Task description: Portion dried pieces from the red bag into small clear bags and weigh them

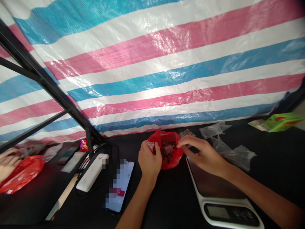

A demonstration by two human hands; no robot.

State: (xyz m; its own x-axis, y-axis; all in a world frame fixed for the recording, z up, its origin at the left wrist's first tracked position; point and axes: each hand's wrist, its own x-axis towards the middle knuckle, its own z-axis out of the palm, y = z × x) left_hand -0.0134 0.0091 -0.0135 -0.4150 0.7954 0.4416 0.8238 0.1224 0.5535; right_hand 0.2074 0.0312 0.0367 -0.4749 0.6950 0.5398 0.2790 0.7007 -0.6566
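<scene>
L hand [149,160] clenched, thumb and fingers pinching a small clear poly bag [150,146] at its top edge. R hand [202,154] comes across from the right, fingers extended, tips at the rim of a red plastic bag [175,158]; grasping or only touching, can't tell. Red bag sits just right of L hand, mouth open upward, long axis approx. pointing away from the wearer, L hand slightly nearer (by eye only). Inside: dark brown pieces [165,153], w/ one squarer chunk [167,149]; material unclear, lower contents hidden by bag wall. Digital kitchen scale [212,184] lies just under R wrist, its front partly cut off by R forearm. Co-worker's hand [8,162], cut off at far left, is on a separate red bag [21,175].
</scene>
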